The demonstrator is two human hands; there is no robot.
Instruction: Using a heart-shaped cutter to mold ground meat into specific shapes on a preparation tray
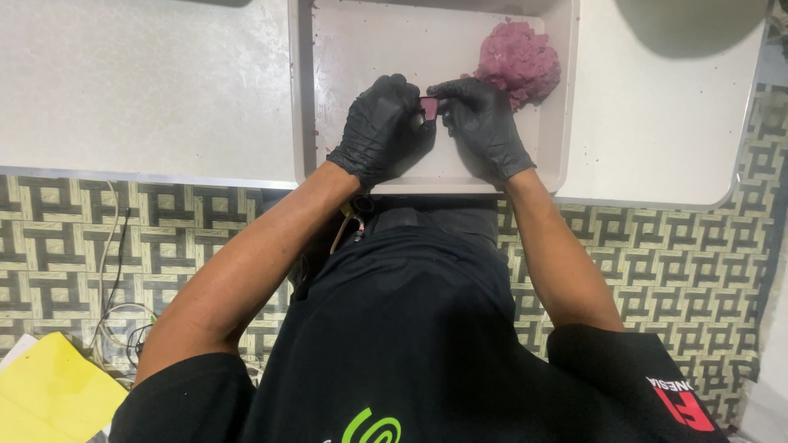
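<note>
I pinch the small purple dough piece (428, 107) between my black-gloved left hand (384, 130) and right hand (480, 123), pressing evenly, just beside the purple dough mound (519, 62).

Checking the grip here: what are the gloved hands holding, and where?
A small purple piece, pinched at its sides between the fingertips of the left hand and right hand.

No packages, labels, signs or screens in view, only printed shirt logos
</note>
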